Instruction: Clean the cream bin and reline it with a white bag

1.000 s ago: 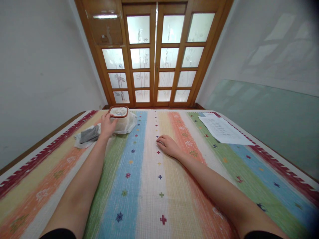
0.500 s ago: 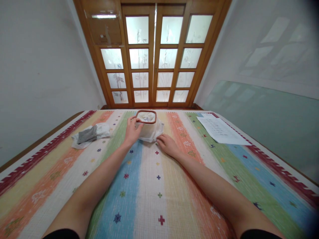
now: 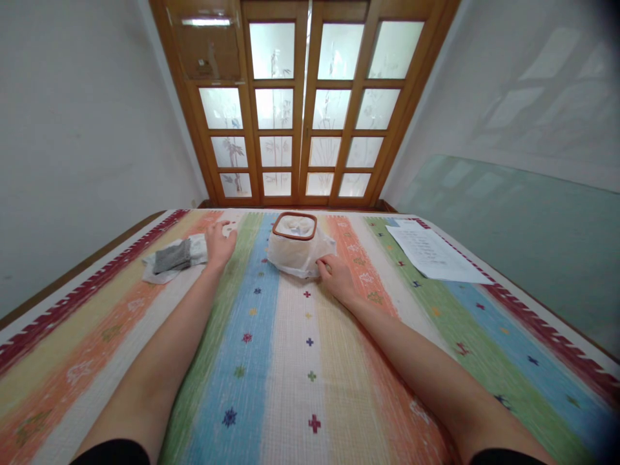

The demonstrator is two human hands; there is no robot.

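Note:
A brown frame with rounded corners (image 3: 314, 227) lies around thin white material (image 3: 290, 255), which spreads out below it toward me; whether it is cloth or a bag I cannot tell. Something pale and crumpled shows inside the frame. At the material's near right corner, my right hand (image 3: 335, 276) is closed, pinching the edge between thumb and fingers. My left hand (image 3: 220, 242) is off to the left, apart from the frame, its fingers spread with nothing in them. Just beside it lies a folded grey cloth (image 3: 173, 257) on a crumpled white sheet (image 3: 197, 250).
A striped, patterned tablecloth (image 3: 288, 361) covers the table. Printed paper sheets (image 3: 431, 252) lie at the right. Beyond the far edge stand wooden doors with glass panes (image 3: 278, 106). A pale green panel (image 3: 508, 226) leans along the right wall.
My left hand has let go of the frame's left side and moved left toward the grey cloth. The frame and white material have shifted slightly right, and my right hand has moved slightly right too.

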